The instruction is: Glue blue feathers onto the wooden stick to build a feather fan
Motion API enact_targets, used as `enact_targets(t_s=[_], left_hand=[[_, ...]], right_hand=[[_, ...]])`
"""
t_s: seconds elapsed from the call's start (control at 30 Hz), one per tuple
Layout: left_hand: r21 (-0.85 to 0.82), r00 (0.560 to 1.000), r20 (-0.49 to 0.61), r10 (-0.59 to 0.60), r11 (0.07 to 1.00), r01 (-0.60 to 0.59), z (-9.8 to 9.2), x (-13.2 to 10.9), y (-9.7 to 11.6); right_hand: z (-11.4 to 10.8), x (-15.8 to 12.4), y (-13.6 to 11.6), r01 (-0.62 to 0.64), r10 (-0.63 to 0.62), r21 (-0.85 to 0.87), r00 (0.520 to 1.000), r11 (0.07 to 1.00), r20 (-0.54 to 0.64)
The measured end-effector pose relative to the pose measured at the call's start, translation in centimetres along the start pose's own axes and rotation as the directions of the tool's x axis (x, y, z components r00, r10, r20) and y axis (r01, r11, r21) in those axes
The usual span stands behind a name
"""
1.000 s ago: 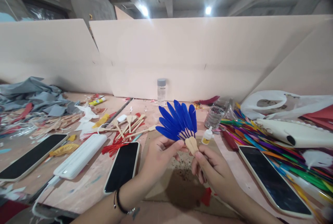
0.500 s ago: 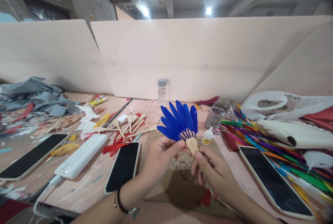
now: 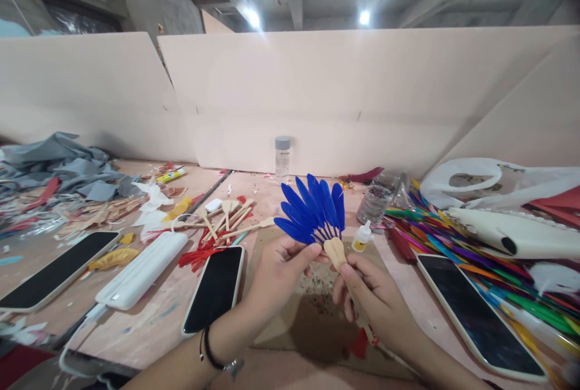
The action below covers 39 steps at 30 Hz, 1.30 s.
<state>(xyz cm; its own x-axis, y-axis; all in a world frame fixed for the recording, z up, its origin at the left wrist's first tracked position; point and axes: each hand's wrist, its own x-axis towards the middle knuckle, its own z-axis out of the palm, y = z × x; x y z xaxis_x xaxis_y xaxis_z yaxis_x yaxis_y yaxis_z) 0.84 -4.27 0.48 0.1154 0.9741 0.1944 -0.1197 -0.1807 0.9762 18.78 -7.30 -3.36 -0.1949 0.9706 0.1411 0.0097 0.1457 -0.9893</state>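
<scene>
A fan of blue feathers [image 3: 312,209] spreads from the flat head of a pale wooden handle [image 3: 334,252]. My right hand [image 3: 367,290] is closed around that handle, thumb on its front just below the head. At the fan's lower left edge, my left hand [image 3: 283,263] pinches a feather's base between thumb and fingers. A red tassel [image 3: 359,343] hangs under my right hand. Beneath both hands lies a brown board [image 3: 294,323] with dark specks. A small glue bottle [image 3: 362,236] stands just beyond my right hand.
Wooden handles [image 3: 226,221] with red tassels lie left of the board. Phones [image 3: 215,287] flank it, with a white power bank [image 3: 142,272] farther left. Colourful feathers [image 3: 453,251] fill the right side. A clear bottle [image 3: 282,157] and a jar [image 3: 374,204] stand behind.
Almost nothing differs. Both hands keep the same hold on the feather fan, and the view has shifted very slightly.
</scene>
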Motion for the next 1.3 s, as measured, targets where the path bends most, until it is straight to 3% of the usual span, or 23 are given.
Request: enact_targets(t_s=[1.3], left_hand=[[0.08,0.996,-0.029,0.083,0.994,-0.081,0.03,-0.31,0.35]], right_hand=[[0.26,0.0,-0.17,-0.007,0.007,-0.001,1.0,1.0,0.011]])
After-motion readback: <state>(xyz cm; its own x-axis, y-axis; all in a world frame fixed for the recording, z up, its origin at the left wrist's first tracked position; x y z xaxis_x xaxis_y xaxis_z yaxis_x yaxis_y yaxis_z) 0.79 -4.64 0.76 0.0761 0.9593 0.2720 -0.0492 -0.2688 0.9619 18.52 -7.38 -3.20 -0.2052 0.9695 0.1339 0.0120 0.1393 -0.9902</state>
